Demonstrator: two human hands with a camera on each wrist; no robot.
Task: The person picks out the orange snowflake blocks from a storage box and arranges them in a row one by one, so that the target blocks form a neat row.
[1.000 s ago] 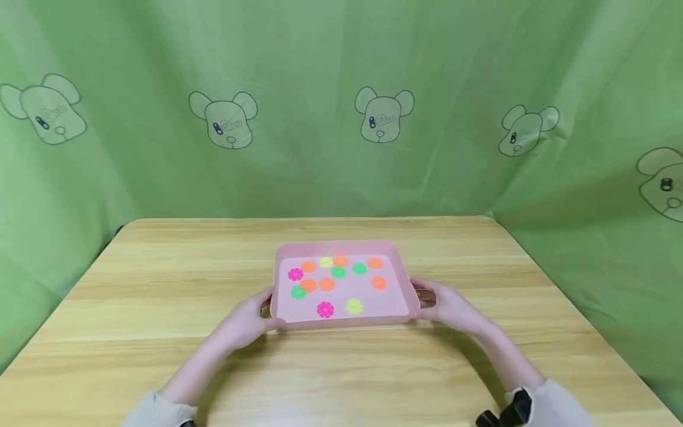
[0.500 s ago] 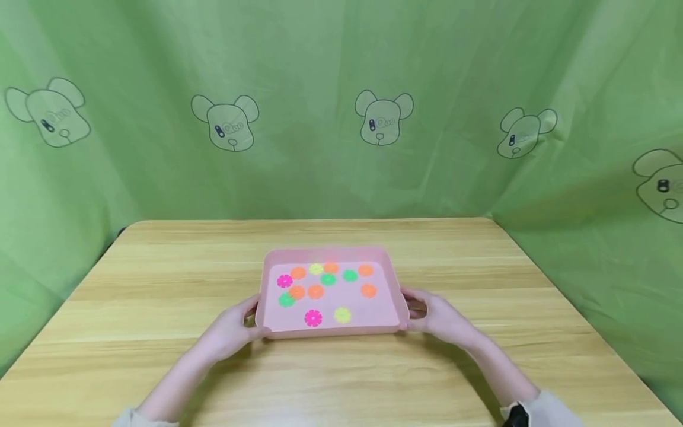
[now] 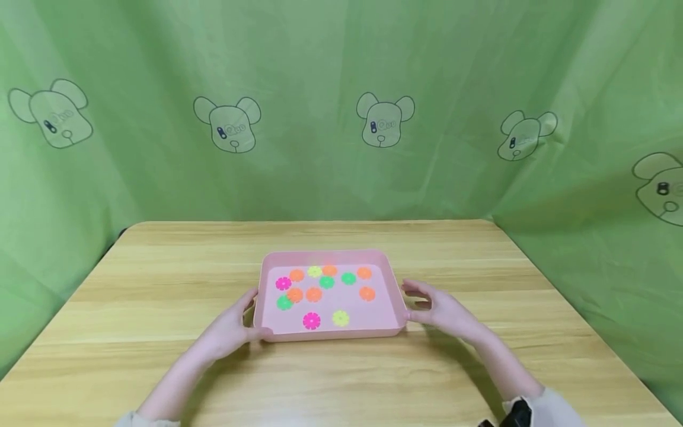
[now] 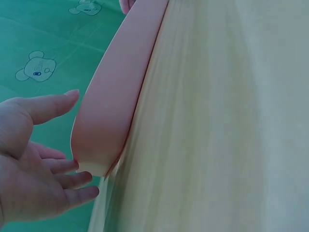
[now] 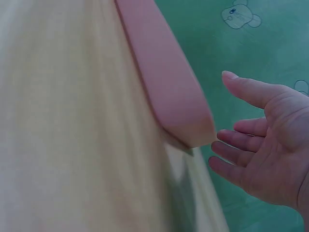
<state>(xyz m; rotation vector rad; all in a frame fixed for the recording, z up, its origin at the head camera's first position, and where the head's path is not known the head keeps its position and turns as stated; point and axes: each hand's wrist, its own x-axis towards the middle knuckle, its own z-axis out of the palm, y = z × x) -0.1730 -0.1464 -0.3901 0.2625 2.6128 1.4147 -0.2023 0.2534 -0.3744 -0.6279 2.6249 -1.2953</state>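
Observation:
A shallow pink tray (image 3: 333, 339) lies on the wooden table. Scattered over its floor are several flat notched discs: orange (image 3: 367, 293), green (image 3: 348, 278), yellow (image 3: 341, 318) and pink (image 3: 312, 321). My left hand (image 3: 226, 329) is at the tray's left side with spread, relaxed fingers. In the left wrist view its thumb (image 4: 53, 106) stands off the wall, and the fingertips are close to the corner; contact is hard to tell. At the right side my right hand (image 3: 445, 311) is spread too. Its thumb and fingers (image 5: 236, 157) stand just off the tray's corner.
Bare wood surrounds the tray on the table (image 3: 341, 385). A green curtain (image 3: 309, 172) printed with bear-head outlines hangs behind the table and along both sides.
The tray, with the discs in it, has shifted left and nearer to me, both hands moving along. Since half a second ago, the right hand has loosened from its side.

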